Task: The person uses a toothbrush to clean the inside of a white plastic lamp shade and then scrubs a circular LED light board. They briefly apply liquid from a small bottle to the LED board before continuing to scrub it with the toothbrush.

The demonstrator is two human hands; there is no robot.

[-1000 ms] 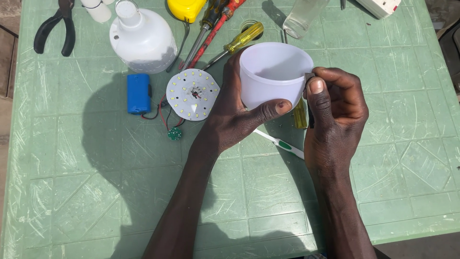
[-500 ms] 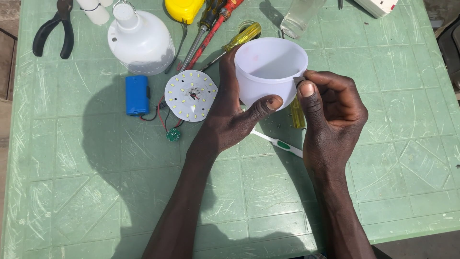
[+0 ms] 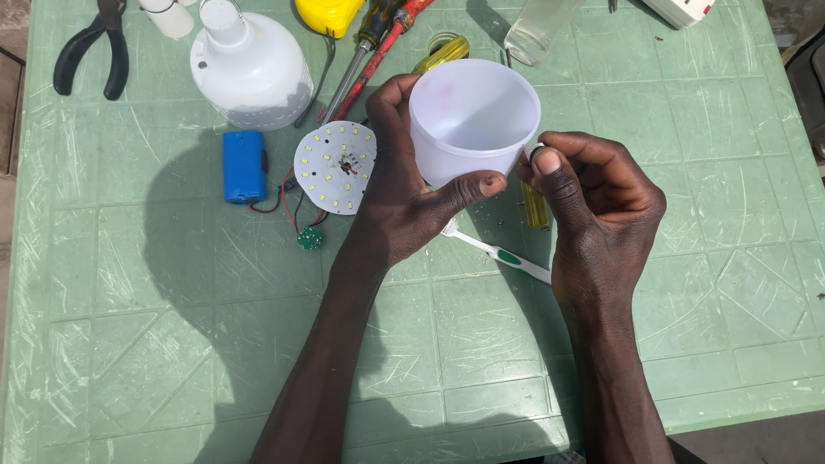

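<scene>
My left hand (image 3: 404, 206) wraps around a white translucent plastic dome (image 3: 471, 116), its open side facing up, held just above the green plastic table (image 3: 172, 326). My right hand (image 3: 601, 202) pinches the dome's right rim with thumb and fingers. To the left of the dome lies a round white LED board (image 3: 333, 166), wired in red and black to a blue battery (image 3: 243, 165) and a small green circuit piece (image 3: 309, 238). A white bulb housing (image 3: 249, 69) stands behind them.
Black pliers (image 3: 90, 47) lie at the far left. Several screwdrivers (image 3: 378, 43), a yellow tape measure (image 3: 331, 13) and a clear container (image 3: 537, 30) sit along the far edge. A white toothbrush (image 3: 503, 255) and a yellow-handled tool (image 3: 535, 206) lie under my hands.
The dome has tilted slightly and my right hand's pinch has shifted along its rim. Both hands keep their hold on it.
</scene>
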